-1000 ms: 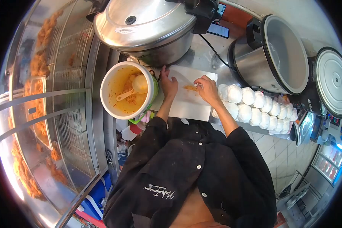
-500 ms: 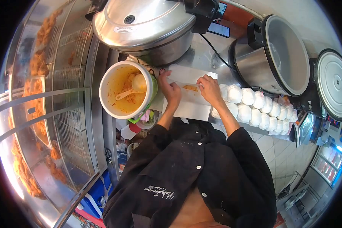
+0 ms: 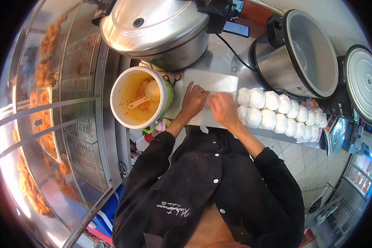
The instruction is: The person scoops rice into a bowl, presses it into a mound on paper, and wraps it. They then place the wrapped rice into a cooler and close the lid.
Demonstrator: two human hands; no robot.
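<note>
My left hand point(image 3: 194, 101) and my right hand point(image 3: 225, 108) are close together over the steel counter. A thin whitish bit of a clear plastic bag point(image 3: 211, 94) shows between their fingertips. The fingers of my left hand are bent inward at it. My right hand is curled like a fist and blurred by motion. The orange filling seen earlier is hidden. Beyond my hands lies a stack of white sheets point(image 3: 221, 81). Left of my left hand stands a white tub point(image 3: 116, 96) of orange sauce, with a pale ladle point(image 3: 139, 102) resting inside.
Two rows of white wrapped bundles point(image 3: 268, 119) line the counter's right. A lidded rice cooker point(image 3: 161, 31) and an open rice cooker point(image 3: 273, 62) stand behind. Scissors point(image 3: 177, 77) lie beside the tub; a phone point(image 3: 236, 28) lies farther back. A glass cabinet point(image 3: 80, 136) holds fried food.
My left hand has moved right, away from the scissors and toward my right hand. My right hand has come down a little and turned. The orange filling between them is covered.
</note>
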